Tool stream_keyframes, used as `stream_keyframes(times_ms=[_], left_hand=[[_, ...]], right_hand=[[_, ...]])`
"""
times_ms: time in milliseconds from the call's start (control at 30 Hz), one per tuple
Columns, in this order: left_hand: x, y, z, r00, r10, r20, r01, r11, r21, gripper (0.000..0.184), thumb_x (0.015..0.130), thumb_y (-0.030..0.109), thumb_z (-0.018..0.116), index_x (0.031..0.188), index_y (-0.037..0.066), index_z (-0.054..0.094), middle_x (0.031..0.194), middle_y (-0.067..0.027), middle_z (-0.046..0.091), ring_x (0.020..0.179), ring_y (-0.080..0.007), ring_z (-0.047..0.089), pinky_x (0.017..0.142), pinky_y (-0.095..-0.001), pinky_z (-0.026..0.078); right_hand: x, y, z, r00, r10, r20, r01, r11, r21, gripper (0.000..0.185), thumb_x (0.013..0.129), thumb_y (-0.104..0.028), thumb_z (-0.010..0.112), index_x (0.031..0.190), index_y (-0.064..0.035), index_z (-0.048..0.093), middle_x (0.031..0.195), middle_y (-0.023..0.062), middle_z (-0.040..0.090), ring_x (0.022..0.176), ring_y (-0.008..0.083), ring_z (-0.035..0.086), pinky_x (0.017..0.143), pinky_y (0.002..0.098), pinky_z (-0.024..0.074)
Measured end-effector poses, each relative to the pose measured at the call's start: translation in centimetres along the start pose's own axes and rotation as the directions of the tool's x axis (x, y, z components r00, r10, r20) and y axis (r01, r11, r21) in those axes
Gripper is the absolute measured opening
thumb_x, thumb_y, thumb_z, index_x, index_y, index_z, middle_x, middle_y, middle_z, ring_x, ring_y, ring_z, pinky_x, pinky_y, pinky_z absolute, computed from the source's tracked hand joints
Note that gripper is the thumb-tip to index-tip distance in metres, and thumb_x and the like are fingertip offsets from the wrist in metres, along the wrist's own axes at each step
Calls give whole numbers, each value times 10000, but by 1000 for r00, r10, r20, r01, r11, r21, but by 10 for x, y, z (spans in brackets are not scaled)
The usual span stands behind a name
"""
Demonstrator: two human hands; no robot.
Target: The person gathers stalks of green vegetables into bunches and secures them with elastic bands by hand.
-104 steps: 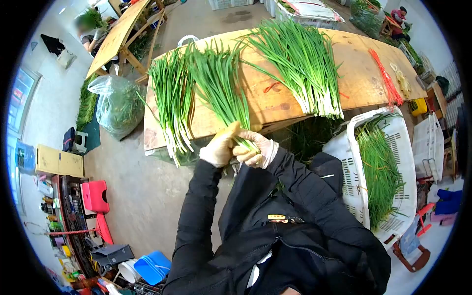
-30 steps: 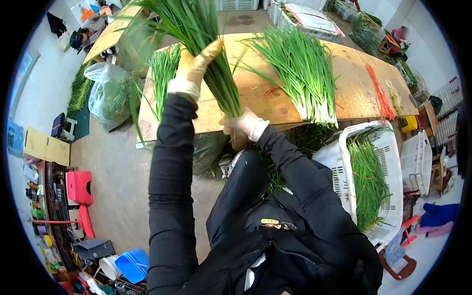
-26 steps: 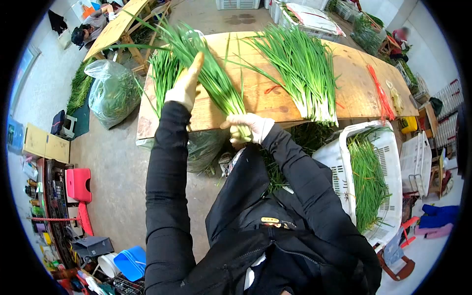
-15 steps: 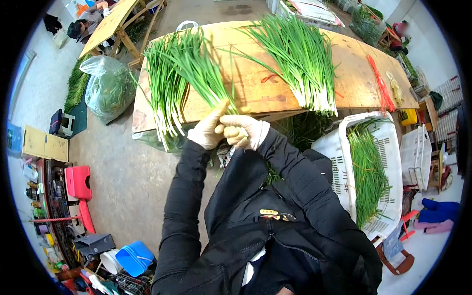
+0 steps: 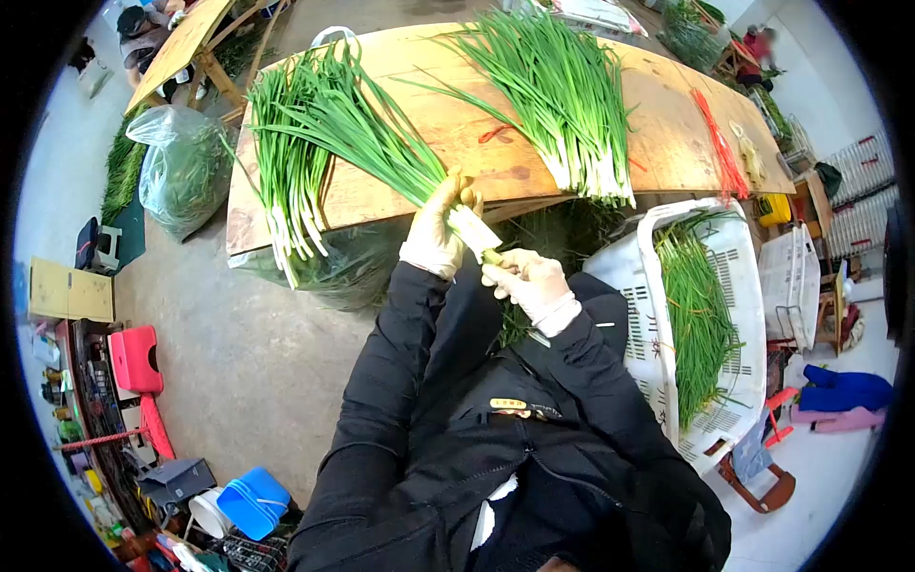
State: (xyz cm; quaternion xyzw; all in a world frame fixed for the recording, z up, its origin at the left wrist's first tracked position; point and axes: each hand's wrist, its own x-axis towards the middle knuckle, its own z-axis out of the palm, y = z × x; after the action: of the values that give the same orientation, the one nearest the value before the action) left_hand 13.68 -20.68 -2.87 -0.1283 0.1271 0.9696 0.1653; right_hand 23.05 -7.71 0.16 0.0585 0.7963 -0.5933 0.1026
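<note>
My left hand [image 5: 440,227], in a pale glove with yellowed fingers, is closed around a bunch of green chives [image 5: 386,153] near its white stem ends. The leaves slant up to the left over the table edge. At the lower end of that bunch, my right hand [image 5: 532,282], gloved too, has its fingers curled in a pinch against the stem ends. Another pile of chives [image 5: 286,162] lies on the wooden table [image 5: 457,143] at the left, partly under the held leaves. A larger pile of chives [image 5: 572,114] rests right of centre, its white ends towards me.
Red ties [image 5: 720,148] and pale yellow ties [image 5: 748,157] lie at the table's right. A white plastic basket [image 5: 658,286] with loose greens [image 5: 696,324] stands to my right. Left of the table is a clear bag of greens [image 5: 186,176]. Other people work farther back.
The held bunch has swung to a flatter slant, its white ends now pointing down right. My left hand has moved right along it, and my right hand has moved down and right to the stem ends.
</note>
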Motion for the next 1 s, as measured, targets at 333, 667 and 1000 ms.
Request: stream_keyframes(times_ms=[333, 667, 1000], left_hand=[[-7, 8, -19, 948, -115, 295, 106, 993, 48, 509, 816, 89, 552, 1262, -19, 332, 1217, -158, 458, 975, -213, 543, 845, -355, 461], [-18, 19, -14, 952, -207, 226, 189, 977, 98, 437, 773, 25, 577, 1187, -12, 443, 1087, -139, 548, 890, -202, 559, 793, -356, 469], [-9, 13, -21, 970, -171, 173, 131, 967, 220, 261, 769, 24, 592, 1014, -40, 531, 907, -115, 600, 788, -202, 589, 712, -328, 509]], right_hand=[[14, -17, -27, 979, 45, 197, -99, 956, 277, 282, 858, -232, 476, 701, -23, 581, 571, 46, 592, 386, 60, 481, 350, 168, 308], [26, -22, -42, 970, 29, 243, -69, 985, 158, 358, 866, -316, 437, 715, -21, 571, 580, 57, 596, 390, 86, 471, 380, 196, 346], [54, -39, -29, 991, -34, 127, 69, 955, -288, 268, 773, -268, 623, 863, -16, 607, 776, 67, 626, 643, 112, 570, 617, 231, 449]])
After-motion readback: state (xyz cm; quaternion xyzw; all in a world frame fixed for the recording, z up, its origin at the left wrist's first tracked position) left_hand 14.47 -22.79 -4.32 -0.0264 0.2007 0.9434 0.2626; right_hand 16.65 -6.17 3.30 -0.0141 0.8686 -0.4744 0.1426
